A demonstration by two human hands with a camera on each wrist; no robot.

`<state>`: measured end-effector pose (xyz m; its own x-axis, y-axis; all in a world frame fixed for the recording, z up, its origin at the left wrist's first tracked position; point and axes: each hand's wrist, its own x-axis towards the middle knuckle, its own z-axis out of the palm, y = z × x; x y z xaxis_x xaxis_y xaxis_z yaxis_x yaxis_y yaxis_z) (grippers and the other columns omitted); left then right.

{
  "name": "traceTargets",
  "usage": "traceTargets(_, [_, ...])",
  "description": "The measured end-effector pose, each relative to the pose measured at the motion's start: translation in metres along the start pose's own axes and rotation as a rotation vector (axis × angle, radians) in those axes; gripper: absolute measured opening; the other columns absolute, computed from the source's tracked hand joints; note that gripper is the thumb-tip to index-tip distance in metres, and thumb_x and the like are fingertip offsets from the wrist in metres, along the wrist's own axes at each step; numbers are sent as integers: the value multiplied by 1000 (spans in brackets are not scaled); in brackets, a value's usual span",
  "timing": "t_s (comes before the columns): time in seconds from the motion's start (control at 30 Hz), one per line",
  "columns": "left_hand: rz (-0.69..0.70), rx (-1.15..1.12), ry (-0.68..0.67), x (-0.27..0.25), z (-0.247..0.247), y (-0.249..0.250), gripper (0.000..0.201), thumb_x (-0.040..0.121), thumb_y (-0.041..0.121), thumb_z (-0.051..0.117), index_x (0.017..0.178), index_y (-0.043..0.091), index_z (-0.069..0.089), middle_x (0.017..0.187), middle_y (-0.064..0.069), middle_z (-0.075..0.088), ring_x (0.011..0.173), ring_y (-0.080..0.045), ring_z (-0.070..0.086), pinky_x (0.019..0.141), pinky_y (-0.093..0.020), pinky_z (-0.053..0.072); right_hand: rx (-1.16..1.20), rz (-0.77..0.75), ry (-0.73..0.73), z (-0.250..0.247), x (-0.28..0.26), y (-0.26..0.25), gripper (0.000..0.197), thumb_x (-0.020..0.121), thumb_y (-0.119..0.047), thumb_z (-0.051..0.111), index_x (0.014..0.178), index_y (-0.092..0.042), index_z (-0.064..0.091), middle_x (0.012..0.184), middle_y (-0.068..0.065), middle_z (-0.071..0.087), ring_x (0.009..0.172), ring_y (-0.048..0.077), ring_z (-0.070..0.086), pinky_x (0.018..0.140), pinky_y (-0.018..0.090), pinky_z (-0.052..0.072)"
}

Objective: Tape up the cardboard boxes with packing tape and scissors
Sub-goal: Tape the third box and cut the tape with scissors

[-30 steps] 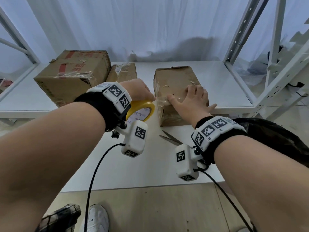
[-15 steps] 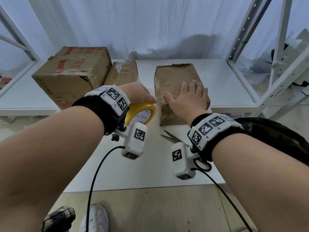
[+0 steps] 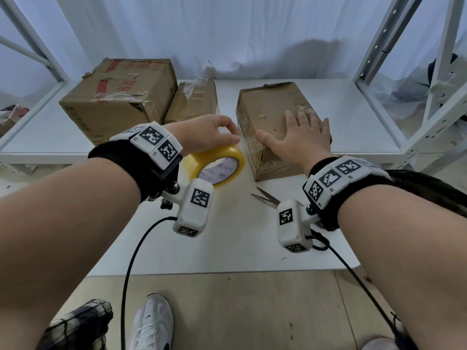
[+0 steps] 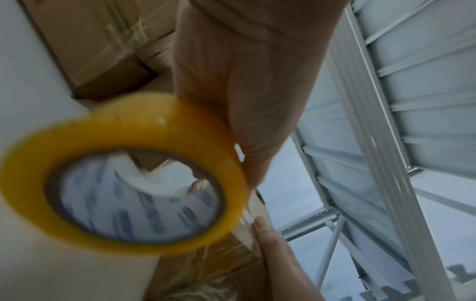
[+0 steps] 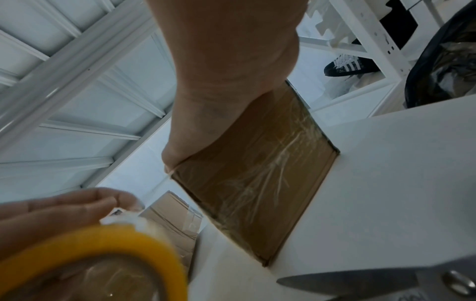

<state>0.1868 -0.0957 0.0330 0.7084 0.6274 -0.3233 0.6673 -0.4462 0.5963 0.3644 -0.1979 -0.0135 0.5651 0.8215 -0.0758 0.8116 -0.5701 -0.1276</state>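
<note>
A: Status on your hands?

B: Your left hand (image 3: 207, 133) grips the yellow tape roll (image 3: 214, 161) from above, fingers curled round its rim. The roll is off the bench (image 3: 227, 236), just left of the near box (image 3: 273, 114), tilted so its core faces you. In the left wrist view a clear strip of tape (image 4: 251, 224) runs from the roll to the box's near left corner.

A: Right hand?

B: Your right hand (image 3: 300, 137) lies flat on top of the near box, fingers straight and spread, thumb (image 3: 264, 137) along the near left edge by the tape strip. It presses and clasps nothing.

A: Where's the box?

B: Mid-bench, slightly right of centre, long side running away from you. Old clear tape wrinkles over its near end face, plain in the right wrist view (image 5: 257, 163).

A: Scissors?

B: The scissors (image 3: 265, 197) lie on the bench near the front edge, just in front of the near box and under your right wrist. Blades parted, tips pointing left. Handles hidden behind the wrist camera. No hand touches them.

A: Other boxes?

B: Two at the back left of the bench. The large box (image 3: 118, 99) has red print and loose tape on top. The small box (image 3: 194, 102) is just right of it; touching or not, I can't tell.
</note>
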Motion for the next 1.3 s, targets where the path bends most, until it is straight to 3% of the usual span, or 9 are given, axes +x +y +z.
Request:
traceTargets(0.3, [-16, 265, 109, 6, 11, 1, 36, 96, 43, 51, 117, 18, 64, 105, 0, 59, 92, -17, 52, 79, -29, 39, 82, -27, 34, 1, 2, 3, 91, 85, -79, 22, 154, -20, 12, 162, 9, 6, 149, 26, 0, 117, 49, -8])
traceTargets(0.4, [-1, 258, 138, 4, 12, 6, 35, 96, 39, 51, 116, 14, 66, 107, -3, 64, 91, -16, 54, 79, -28, 41, 228, -102, 290, -5, -6, 9, 62, 96, -53, 38, 144, -15, 36, 151, 11, 35, 142, 26, 26, 117, 45, 12])
traceTargets(0.5, [15, 226, 156, -3, 13, 15, 35, 97, 38, 50, 115, 13, 66, 107, -5, 65, 90, -17, 55, 78, -28, 41, 388, -190, 529, -25, -26, 14, 32, 95, -31, 50, 120, -11, 54, 117, 8, 54, 111, 25, 47, 95, 35, 34])
traceTargets(0.57, [30, 196, 170, -9, 16, 19, 36, 97, 38, 50, 114, 12, 68, 102, -4, 64, 88, -16, 54, 74, -26, 41, 493, -245, 405, -31, -44, 19, 18, 93, -26, 55, 103, -11, 56, 95, 1, 52, 88, 19, 49, 79, 27, 36])
traceTargets(0.63, [52, 184, 188, -16, 19, 21, 35, 97, 37, 50, 112, 11, 69, 100, -5, 63, 85, -16, 53, 65, -23, 40, 455, -212, 78, -25, -62, 27, 17, 93, -28, 59, 94, -12, 57, 83, -3, 52, 79, 16, 50, 73, 27, 38])
traceTargets(0.77, [66, 200, 236, -24, 28, 19, 36, 96, 37, 51, 108, 9, 70, 101, -9, 66, 84, -17, 54, 62, -22, 40, -35, -79, -415, 11, -96, 45, 29, 85, -28, 68, 77, -2, 59, 76, 13, 57, 70, 25, 55, 62, 31, 44])
traceTargets(0.97, [56, 196, 291, -28, 30, 19, 34, 96, 37, 51, 108, 11, 69, 102, -6, 65, 88, -17, 54, 69, -27, 43, -173, -5, -360, 25, -110, 43, 49, 79, -27, 75, 114, -6, 48, 118, 14, 45, 102, 33, 55, 78, 38, 48])
traceTargets(1.1, [73, 159, 338, -29, 22, 16, 34, 96, 36, 51, 113, 12, 68, 111, -6, 66, 92, -18, 56, 79, -29, 43, -211, -83, -389, 28, -105, 39, 44, 82, -21, 73, 114, -6, 47, 108, 13, 62, 93, 30, 61, 70, 35, 43])
traceTargets(1.3, [101, 206, 354, -28, 12, 7, 32, 95, 34, 53, 112, 12, 70, 111, -6, 68, 92, -16, 56, 80, -27, 44, -219, -73, -342, 22, -102, 32, 45, 84, -31, 64, 123, -16, 48, 110, 4, 63, 106, 28, 56, 99, 42, 34])
